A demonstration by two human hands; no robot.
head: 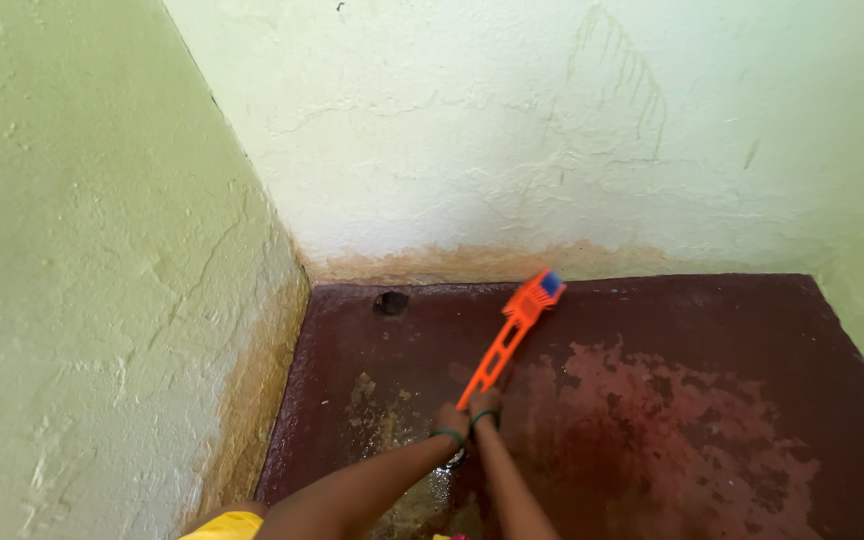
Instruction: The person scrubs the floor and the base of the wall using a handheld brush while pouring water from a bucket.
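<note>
Cut off at the bottom edge: both arms and a yellow cloth [224, 525]. Hidden inside the two hands: the end of the orange brush [512, 335]. Too blurry to tell apart: the fingers.

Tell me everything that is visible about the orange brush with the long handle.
The orange brush looks like hard plastic. Its long flat handle has a row of cut-out openings, and its head, with a blue part, points to the far wall. The head rests on the dark red floor near the wall's foot. It lies slanted, from the hands up and to the right. The left hand and the right hand both grip the handle's near end. The bristles cannot be made out.
</note>
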